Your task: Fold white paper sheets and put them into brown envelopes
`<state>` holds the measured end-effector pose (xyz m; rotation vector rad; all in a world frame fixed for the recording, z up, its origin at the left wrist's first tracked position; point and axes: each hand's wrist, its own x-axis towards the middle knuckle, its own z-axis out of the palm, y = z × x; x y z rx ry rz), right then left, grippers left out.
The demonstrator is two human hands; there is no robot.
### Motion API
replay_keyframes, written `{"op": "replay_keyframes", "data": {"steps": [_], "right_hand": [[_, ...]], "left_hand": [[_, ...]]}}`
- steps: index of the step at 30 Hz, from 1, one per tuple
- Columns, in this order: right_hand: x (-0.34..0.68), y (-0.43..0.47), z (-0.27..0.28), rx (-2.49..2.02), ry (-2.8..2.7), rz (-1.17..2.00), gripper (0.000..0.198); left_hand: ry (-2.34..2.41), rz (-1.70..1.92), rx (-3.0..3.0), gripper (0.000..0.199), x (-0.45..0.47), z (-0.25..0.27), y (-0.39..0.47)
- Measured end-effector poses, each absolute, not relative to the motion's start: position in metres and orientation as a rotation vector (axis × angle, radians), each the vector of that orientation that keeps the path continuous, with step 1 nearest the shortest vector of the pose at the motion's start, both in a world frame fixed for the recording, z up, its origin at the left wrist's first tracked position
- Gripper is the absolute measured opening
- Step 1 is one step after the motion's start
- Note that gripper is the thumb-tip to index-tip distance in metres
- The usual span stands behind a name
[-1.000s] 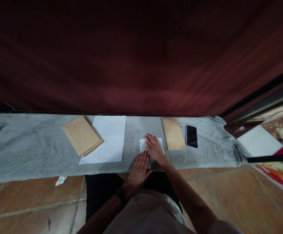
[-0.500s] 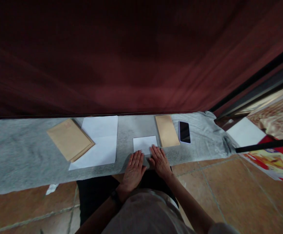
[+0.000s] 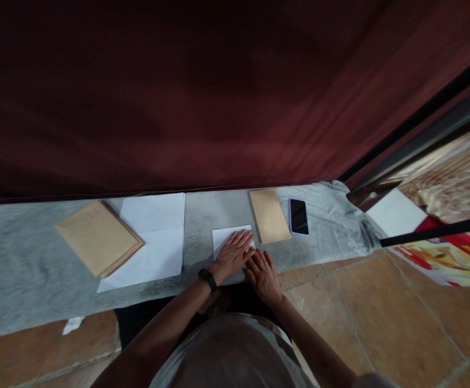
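Note:
A small folded white paper lies on the grey cloth in front of me. Flat across it rests my left hand, fingers stretched out toward the upper right and covering much of the sheet. My right hand lies close beside it, fingers extended, its tips near the paper's lower right corner and almost meeting my left fingers. Neither hand grasps anything. Just to the right is a single brown envelope. Over on the left, a stack of brown envelopes partly overlaps some larger white sheets.
A phone with a pale case lies right of the single envelope. Grey cloth covers the narrow surface, backed by a dark red curtain. A black bar and a colourful printed box stand at the right.
My left hand has slid up and right over the small paper, from its lower edge onto its middle. My right hand has drawn back slightly. The view has shifted a little.

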<state>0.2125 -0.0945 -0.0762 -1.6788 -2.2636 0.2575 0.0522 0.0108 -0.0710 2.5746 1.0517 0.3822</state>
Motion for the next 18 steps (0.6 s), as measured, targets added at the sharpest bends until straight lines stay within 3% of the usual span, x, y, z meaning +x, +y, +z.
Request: {"op": "replay_keyframes", "data": {"steps": [10, 18], "right_hand": [[0.207, -0.098, -0.075, -1.749, -2.213, 0.229, 0.052], [0.204, -0.102, -0.076, -1.747, -2.166, 0.159, 0.048]], "left_hand": [[1.234, 0.383, 2.57, 0.055, 0.053, -0.072, 0.036], [1.421, 0.333, 2.632, 0.053, 0.011, -0.067, -0.016]]}}
